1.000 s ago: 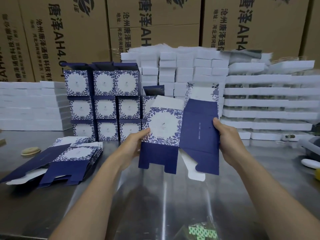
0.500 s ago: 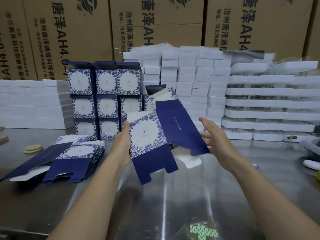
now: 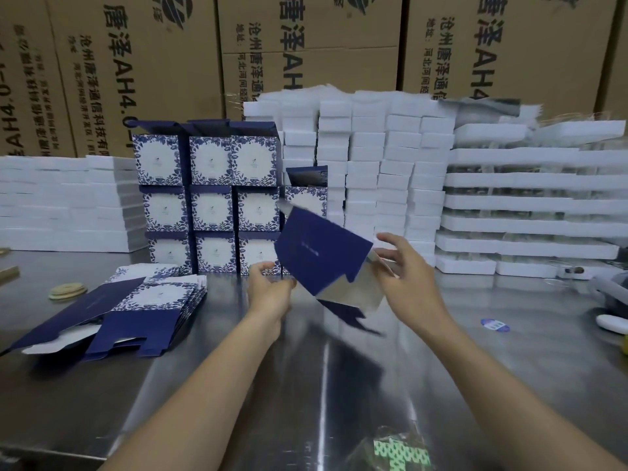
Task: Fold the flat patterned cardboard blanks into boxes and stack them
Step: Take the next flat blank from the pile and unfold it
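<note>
A navy and floral cardboard blank [image 3: 321,258] hangs tilted above the steel table [image 3: 238,368], partly opened into a tube with its grey inside showing. My left hand [image 3: 270,292] grips its lower left edge. My right hand [image 3: 406,270] is at its right side with fingers spread, touching a grey flap. A pile of flat blanks [image 3: 136,307] lies on the table to the left. Folded blue-and-white boxes [image 3: 210,198] stand stacked in rows behind, three high.
White foam trays [image 3: 523,205] and white blocks [image 3: 373,171] are piled at the back, with more white stacks [image 3: 64,205] at the left. Brown cartons [image 3: 306,45] form the wall behind. A tape roll [image 3: 67,289] lies far left, a blue sticker [image 3: 495,324] and white object [image 3: 613,323] at right.
The blank was held upright and flat by both hands. It has since swung down and tilted, its navy panel now on top, and my right hand let go and opened beside it.
</note>
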### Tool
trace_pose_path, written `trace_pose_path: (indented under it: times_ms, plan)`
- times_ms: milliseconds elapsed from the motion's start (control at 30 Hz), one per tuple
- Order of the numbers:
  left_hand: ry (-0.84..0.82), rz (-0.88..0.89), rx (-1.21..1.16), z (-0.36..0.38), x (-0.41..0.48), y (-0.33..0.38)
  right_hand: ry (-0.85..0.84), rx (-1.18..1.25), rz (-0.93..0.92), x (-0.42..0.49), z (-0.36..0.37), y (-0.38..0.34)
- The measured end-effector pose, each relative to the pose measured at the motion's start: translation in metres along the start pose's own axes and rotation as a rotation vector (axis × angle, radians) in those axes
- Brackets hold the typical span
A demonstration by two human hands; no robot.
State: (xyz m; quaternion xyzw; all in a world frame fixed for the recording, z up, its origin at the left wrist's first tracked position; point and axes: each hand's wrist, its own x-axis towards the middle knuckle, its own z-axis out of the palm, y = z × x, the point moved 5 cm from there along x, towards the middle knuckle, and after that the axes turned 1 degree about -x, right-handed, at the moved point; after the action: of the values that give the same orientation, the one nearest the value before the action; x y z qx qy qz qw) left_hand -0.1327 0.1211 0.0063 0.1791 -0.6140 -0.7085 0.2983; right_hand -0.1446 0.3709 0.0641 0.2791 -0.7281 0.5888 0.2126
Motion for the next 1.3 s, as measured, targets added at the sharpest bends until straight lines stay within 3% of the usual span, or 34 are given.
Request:
trace_pose_path:
  times_ms: [67,167,267,333,467,633,700,800,900,1033,1300]
  plan:
    - [-0.007,0.106,0.01,0.001,-0.013,0.014,0.204,-0.158,-0.032,0.002,-0.017,0.003]
    - [-0.157,0.188,-0.102,0.011,-0.034,0.034,0.33,-0.449,-0.093,0.002,-0.031,0.004]
    - [-0.469,0.208,-0.019,0.033,-0.055,0.036,0.359,-0.528,-0.119,0.003,-0.033,0.006]
    - [-0.546,0.264,0.105,0.045,-0.063,0.031,0.28,-0.485,-0.192,0.004,-0.025,0.003]
    - [-0.264,0.416,0.202,0.035,-0.052,0.034,0.083,-0.314,-0.276,0.003,-0.012,0.002]
    - [-0.089,0.481,0.26,0.007,-0.03,0.038,-0.08,-0.174,-0.017,0.008,-0.016,0.022]
    - [-0.065,0.614,0.366,0.001,-0.03,0.042,-0.089,-0.172,0.073,0.01,-0.022,0.03]
    - [-0.203,0.749,0.571,0.004,-0.034,0.045,-0.041,-0.125,0.011,0.012,-0.028,0.033]
    - [-0.401,0.591,0.581,0.011,-0.038,0.043,0.039,-0.024,-0.056,0.015,-0.034,0.028]
    - [-0.564,0.393,0.511,0.011,-0.042,0.043,0.115,0.1,0.015,0.021,-0.046,0.035]
    - [-0.861,0.306,0.648,0.015,-0.046,0.03,0.122,0.182,0.121,0.022,-0.051,0.043]
